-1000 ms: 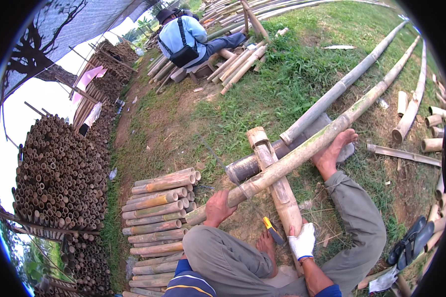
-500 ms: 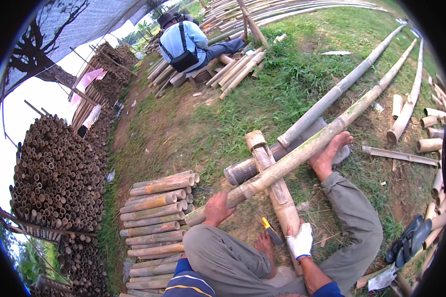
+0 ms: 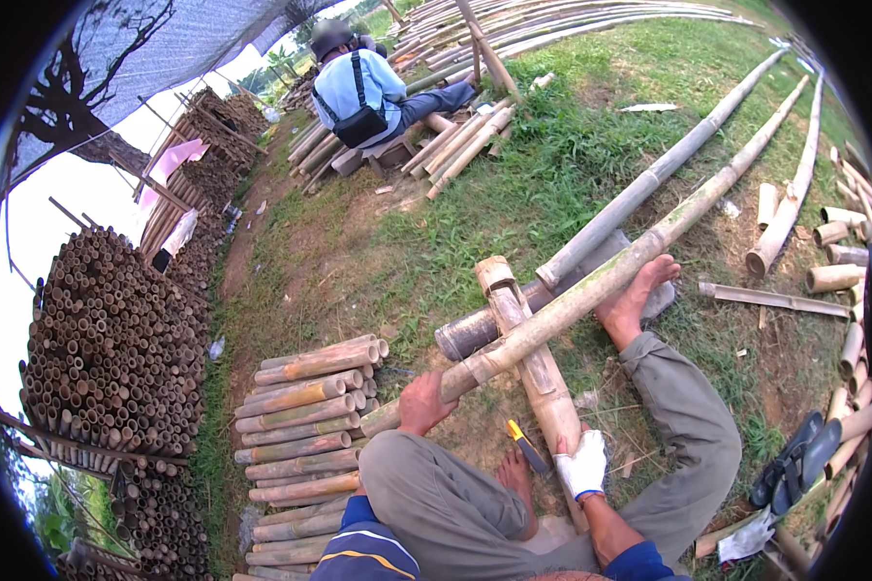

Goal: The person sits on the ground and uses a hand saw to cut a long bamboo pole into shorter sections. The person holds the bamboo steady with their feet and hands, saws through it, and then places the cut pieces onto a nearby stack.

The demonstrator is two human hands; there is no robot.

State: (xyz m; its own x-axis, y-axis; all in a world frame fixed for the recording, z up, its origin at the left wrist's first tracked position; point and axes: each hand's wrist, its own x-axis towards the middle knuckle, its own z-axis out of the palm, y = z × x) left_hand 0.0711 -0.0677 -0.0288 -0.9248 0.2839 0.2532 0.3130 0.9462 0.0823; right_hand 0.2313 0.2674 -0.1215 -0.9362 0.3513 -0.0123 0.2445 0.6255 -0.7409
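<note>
My bare left hand (image 3: 424, 403) grips the near end of a long bamboo pole (image 3: 649, 248) that runs up to the far right. The pole lies across a short thick bamboo log (image 3: 533, 358) and a dark bamboo piece (image 3: 475, 332). My right hand (image 3: 583, 463), in a white glove, rests on the near end of the short log. My bare right foot (image 3: 635, 298) presses against the long pole. A yellow-handled tool (image 3: 526, 446) lies on the ground between my hands, beside my left foot (image 3: 515, 478).
A neat stack of cut bamboo lengths (image 3: 305, 426) lies to my left. Large piles of bamboo tubes (image 3: 107, 339) stand at far left. A seated person in a blue shirt (image 3: 358, 92) works at the back. Another long pole (image 3: 649, 184), short offcuts (image 3: 833, 261) and sandals (image 3: 794, 460) lie at right.
The view has shifted slightly. Both hands stay where they were, the left on the long pole and the right on the short log.
</note>
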